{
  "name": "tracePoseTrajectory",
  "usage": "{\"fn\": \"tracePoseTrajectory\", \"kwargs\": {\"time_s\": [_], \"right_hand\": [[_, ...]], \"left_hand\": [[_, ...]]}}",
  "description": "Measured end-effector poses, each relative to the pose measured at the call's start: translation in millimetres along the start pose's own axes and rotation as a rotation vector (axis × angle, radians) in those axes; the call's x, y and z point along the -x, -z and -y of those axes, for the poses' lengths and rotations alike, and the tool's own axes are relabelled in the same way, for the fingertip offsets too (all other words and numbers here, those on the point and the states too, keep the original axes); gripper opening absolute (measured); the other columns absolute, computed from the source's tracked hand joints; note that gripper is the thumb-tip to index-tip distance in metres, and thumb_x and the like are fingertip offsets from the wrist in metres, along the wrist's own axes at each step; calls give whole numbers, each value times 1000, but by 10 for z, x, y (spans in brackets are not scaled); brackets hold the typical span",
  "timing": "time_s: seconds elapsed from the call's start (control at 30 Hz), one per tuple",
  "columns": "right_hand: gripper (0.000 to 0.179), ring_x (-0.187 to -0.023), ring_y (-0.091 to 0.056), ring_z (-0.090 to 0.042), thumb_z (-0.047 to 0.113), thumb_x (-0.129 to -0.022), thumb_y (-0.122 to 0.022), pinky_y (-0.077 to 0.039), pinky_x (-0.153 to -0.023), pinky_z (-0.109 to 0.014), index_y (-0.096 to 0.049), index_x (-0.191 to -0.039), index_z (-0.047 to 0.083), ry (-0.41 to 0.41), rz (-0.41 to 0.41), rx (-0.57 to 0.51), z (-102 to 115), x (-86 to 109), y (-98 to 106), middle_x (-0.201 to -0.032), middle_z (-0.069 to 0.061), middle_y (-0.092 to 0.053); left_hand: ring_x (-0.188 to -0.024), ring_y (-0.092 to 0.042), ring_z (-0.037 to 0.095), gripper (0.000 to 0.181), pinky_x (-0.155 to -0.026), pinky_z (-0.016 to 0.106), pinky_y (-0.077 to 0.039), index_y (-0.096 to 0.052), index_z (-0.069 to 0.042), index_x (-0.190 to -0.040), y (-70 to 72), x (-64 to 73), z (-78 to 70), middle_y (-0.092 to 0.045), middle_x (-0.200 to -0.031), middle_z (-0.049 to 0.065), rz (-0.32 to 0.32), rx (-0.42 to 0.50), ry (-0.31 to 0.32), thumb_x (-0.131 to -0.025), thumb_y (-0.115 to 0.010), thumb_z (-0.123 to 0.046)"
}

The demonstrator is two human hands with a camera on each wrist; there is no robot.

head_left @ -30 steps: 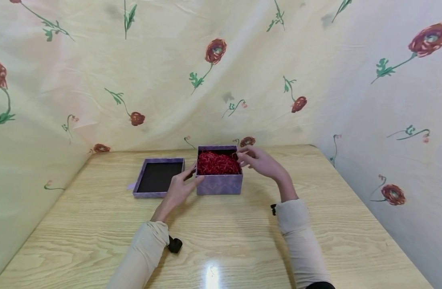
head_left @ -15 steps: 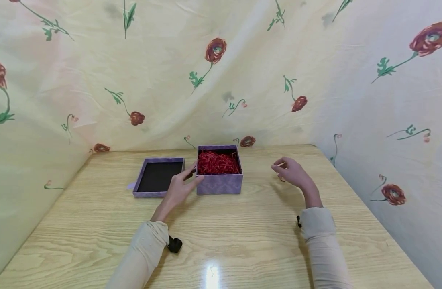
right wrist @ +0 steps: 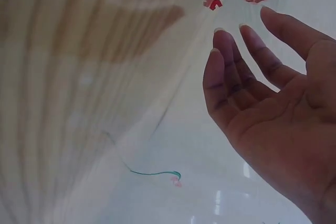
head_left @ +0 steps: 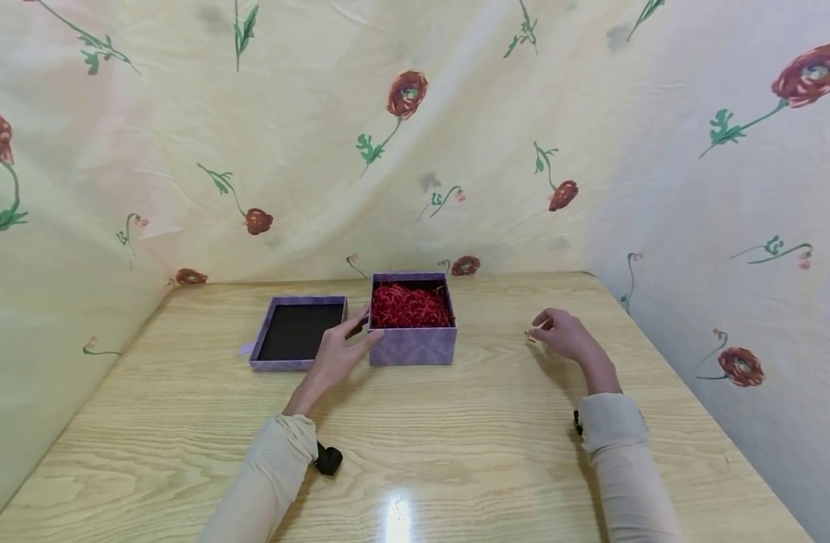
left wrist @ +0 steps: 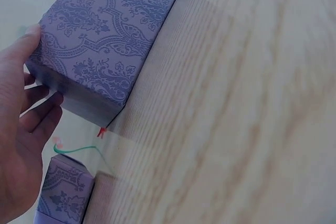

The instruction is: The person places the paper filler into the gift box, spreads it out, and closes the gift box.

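Observation:
A purple patterned gift box stands on the table, filled with red shredded paper. At its near left corner my left hand holds it, thumb on the front and fingers on the left side; the left wrist view shows the same hand against the box. My right hand is well to the right, low over the table, fingers loosely bent. Just beyond its fingertips is a small red shred of paper, apart from the right hand in the right wrist view.
Left of the box lies its lid, upturned, with a black inside and a purple ribbon tab. A tiny red shred sticks out by the box's far bottom corner. Flowered cloth hangs behind the wooden table.
My right hand has moved from the box's right rim out to the right and down, and the small red shred is now at the table there. The left hand and box stay put.

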State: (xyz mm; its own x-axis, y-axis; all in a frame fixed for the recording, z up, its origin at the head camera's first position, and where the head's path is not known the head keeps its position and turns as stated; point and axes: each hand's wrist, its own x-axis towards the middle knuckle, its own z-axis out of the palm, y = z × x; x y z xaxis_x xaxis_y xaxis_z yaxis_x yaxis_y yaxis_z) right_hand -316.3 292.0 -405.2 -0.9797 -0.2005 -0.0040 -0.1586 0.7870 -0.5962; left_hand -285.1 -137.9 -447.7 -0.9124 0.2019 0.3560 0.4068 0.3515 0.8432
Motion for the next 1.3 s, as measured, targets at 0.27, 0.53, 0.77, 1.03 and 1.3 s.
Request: {"fn": "tracePoseTrajectory", "kwargs": {"time_s": [0.27, 0.53, 0.77, 1.03, 1.3], "right_hand": [[27, -85, -63, -32, 14, -103, -62, -53, -70, -41, -61, -110, -12, 14, 57, 13, -85, -67, -8, -101, -25, -64], [17, -81, -60, -28, 8, -101, -63, -50, -68, -38, -62, -102, -9, 19, 66, 65, -108, -146, -73, -94, -19, -63], [11, -80, -57, -29, 5, -100, -61, -49, -70, -42, -61, -96, -6, 23, 64, 123, -81, -161, -132, -93, -18, -63], [12, -78, -55, -26, 6, -102, -58, -47, -68, -38, -60, -97, -5, 33, 75, 107, -100, -126, -116, -92, -16, -62], [13, -74, -52, -21, 6, -104, -58, -45, -64, -36, -62, -100, -6, 152, -3, 18, 51, -109, -140, -89, -13, -61]], "left_hand": [[-137, -51, 37, 66, -108, 54, -44, -43, -13, -159, -8, -10, 6, -52, -151, 16, -7, 3, 4, -102, -69, -31], [-136, -52, 36, 65, -107, 52, -47, -41, -13, -160, -4, -4, 20, -53, -150, 19, 3, 17, -6, -103, -68, -31], [-137, -52, 35, 65, -107, 50, -47, -42, -17, -160, -8, -5, 28, -51, -152, 15, 3, -1, 9, -103, -67, -35], [-137, -52, 35, 66, -107, 50, -46, -42, -13, -160, -22, -9, 24, -52, -151, 17, 9, 10, -2, -103, -67, -35], [-136, -52, 35, 66, -107, 51, -46, -42, -16, -160, -18, -2, 8, -53, -151, 16, -2, 11, 19, -102, -68, -35]]}}
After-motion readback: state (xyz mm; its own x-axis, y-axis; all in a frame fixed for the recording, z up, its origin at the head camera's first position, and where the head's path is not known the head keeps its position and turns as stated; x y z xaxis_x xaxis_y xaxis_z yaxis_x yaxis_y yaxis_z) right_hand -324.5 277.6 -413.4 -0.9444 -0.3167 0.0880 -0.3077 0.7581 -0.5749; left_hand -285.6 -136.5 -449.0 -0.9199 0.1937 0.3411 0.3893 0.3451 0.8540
